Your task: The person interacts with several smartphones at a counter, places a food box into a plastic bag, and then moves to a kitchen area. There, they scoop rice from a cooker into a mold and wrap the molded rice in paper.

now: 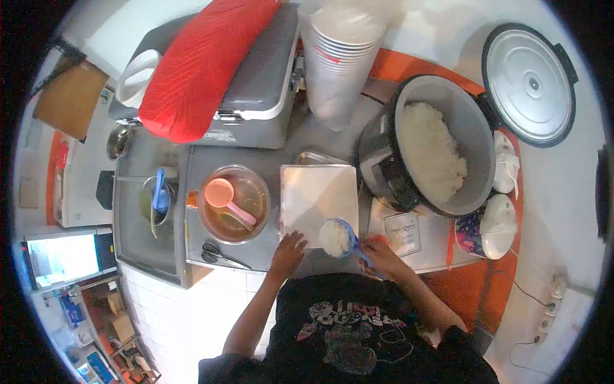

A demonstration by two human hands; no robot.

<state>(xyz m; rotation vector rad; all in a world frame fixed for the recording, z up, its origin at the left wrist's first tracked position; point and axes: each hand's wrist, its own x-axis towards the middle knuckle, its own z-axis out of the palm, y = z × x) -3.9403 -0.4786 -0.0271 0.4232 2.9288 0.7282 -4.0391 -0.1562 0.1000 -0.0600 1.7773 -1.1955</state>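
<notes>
My right hand (387, 259) is closed around the handle of a blue scoop (352, 234). White cooked rice (334, 238) fills the scoop's round bowl, which is over the near edge of a stack of pale wrapping paper (320, 195). At the stack's near left corner is my left hand (288, 255), its fingers stretched out and apart; whether they press on the paper is hard to make out. Beyond my right hand stands a large open rice cooker (377, 147), partly filled with rice (430, 150).
A metal bowl (211, 227) holds liquid and a pink dipper (220, 193). Black-handled scissors (220, 256) lie at the counter's near edge. Behind are a grey cool box (256, 77) under a red bundle (198, 70) and stacked containers (339, 64). The cooker's lid (527, 83) stands raised.
</notes>
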